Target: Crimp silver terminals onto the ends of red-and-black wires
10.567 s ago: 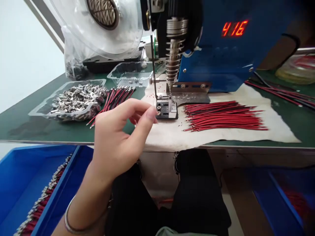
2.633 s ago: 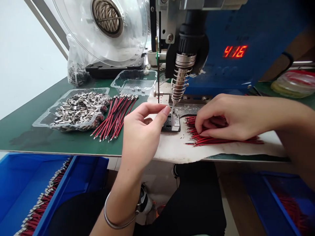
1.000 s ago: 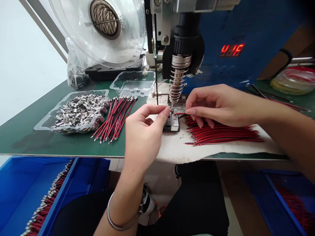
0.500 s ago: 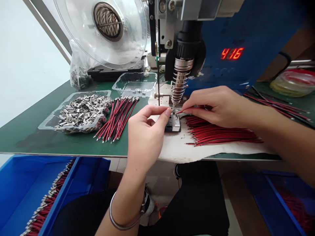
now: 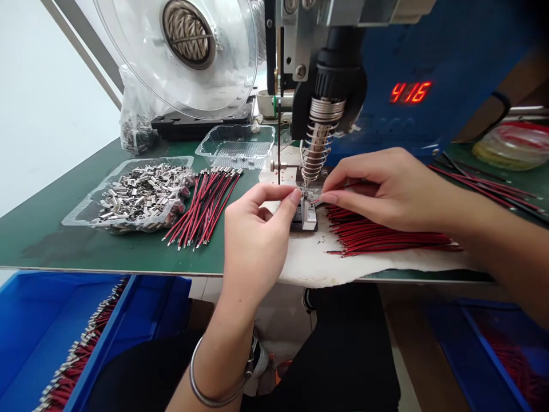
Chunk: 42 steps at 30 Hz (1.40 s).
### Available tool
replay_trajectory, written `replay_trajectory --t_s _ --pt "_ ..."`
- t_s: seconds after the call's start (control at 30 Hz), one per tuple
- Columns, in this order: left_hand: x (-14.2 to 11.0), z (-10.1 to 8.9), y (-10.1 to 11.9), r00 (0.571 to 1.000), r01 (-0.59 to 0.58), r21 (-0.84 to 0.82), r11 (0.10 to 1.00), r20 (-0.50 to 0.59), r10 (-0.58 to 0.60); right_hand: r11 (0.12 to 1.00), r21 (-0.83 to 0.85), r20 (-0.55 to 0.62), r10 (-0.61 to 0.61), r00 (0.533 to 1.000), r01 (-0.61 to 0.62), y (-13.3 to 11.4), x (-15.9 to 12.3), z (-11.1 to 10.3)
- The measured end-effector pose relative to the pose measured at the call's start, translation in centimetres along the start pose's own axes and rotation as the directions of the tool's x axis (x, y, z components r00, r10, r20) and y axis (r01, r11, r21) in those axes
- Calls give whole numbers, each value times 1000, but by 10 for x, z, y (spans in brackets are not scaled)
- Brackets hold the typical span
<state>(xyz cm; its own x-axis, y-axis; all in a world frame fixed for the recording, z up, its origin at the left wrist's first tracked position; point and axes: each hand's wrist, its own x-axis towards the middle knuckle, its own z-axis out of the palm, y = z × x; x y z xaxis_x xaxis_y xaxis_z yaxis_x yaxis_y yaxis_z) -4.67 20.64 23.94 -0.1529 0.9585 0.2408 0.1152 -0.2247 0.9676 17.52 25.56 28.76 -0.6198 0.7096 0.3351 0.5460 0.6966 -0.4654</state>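
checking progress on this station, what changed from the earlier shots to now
The right hand came in, took one red wire from the wire pile and brought its end to the fixture under the soldering tip. The left hand stays pinched beside the fixture. The display still reads 416.

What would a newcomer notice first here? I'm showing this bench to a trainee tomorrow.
Probably the two hands meeting at the small metal fixture under the coiled soldering head: the left hand pinches at its left side, the right hand feeds in a thin red wire. Next, the glowing red display reading 416 on the blue machine, and the heap of red wires on the white cloth beneath the right hand.
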Motion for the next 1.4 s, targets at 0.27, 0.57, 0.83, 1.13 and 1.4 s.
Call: replay_trajectory --t_s 0.27,0.57,0.83,1.13,1.4 --pt "-1 -2 -2 1000 -6 14 1000 -1 6 999 -42 35 -11 999 12 1 -1 1" --pt "-1 0 1 999 20 22 1000 -28 -19 1000 -13 -151 2 989 -4 9 -3 3" --pt "0 0 0 1000 -5 15 1000 -14 5 978 -97 -116 -193 974 182 -3 -4 14" --pt "-1 1 -1 1000 -20 5 1000 -16 20 985 -104 -124 -149 981 137 -1 -3 14" --pt "-2 1 -1 1000 -16 -4 1000 -18 16 997 48 -87 66 994 -62 -9 -2 16"
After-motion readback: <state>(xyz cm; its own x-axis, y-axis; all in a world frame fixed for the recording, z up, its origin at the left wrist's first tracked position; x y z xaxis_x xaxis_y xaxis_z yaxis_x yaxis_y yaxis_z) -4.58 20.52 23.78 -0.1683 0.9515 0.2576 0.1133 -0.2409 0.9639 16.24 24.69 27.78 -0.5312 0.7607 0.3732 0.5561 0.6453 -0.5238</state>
